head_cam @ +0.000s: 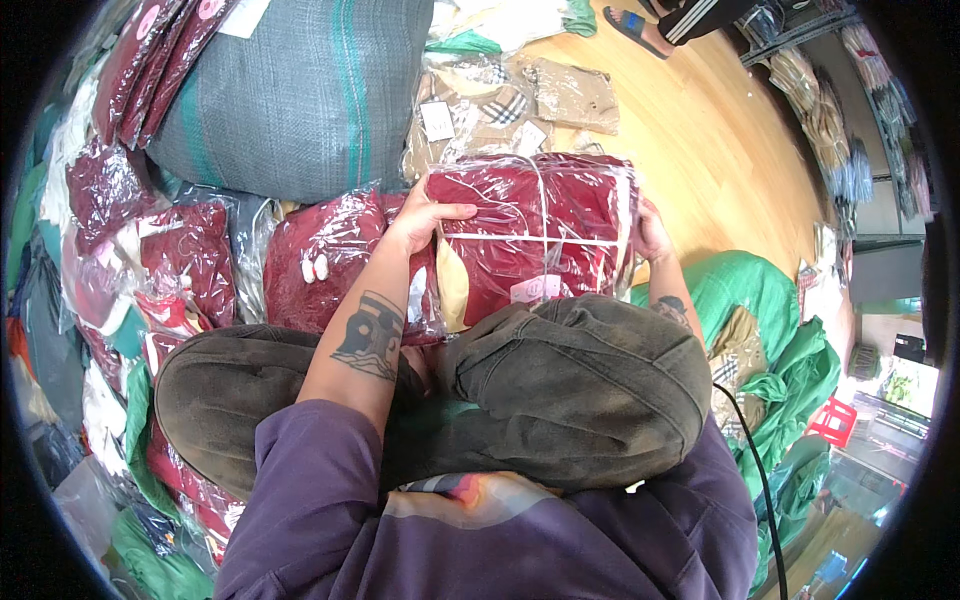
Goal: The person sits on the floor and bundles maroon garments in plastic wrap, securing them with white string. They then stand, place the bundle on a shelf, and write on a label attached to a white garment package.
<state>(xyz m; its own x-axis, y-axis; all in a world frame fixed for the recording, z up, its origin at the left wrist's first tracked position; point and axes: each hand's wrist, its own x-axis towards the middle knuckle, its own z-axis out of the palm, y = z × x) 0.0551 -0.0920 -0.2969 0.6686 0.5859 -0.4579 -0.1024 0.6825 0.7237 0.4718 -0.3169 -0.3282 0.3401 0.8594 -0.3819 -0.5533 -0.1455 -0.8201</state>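
Note:
A bundle of dark red garments (502, 199) in clear plastic, tied crosswise with white string, is held up just beyond my knees. My left hand (427, 217) grips its left side, thumb lying over the top face. At the opposite end, my right hand (651, 229) clasps the edge, its fingers partly hidden by the bundle. A pale yellow patch (452, 289) and a pink tag (535, 289) show through the plastic. Left of the bundle lies another bagged dark red garment (337, 262) with two small white pieces on it.
A large grey woven sack (292, 97) with green stripes stands far left. Bagged beige garments (574, 94) with check trim lie beyond the bundle. A green sack (742, 289) sits at right. A person's sandalled foot (637, 28) is on the wooden floor. Stocked shelves (862, 150) line the right.

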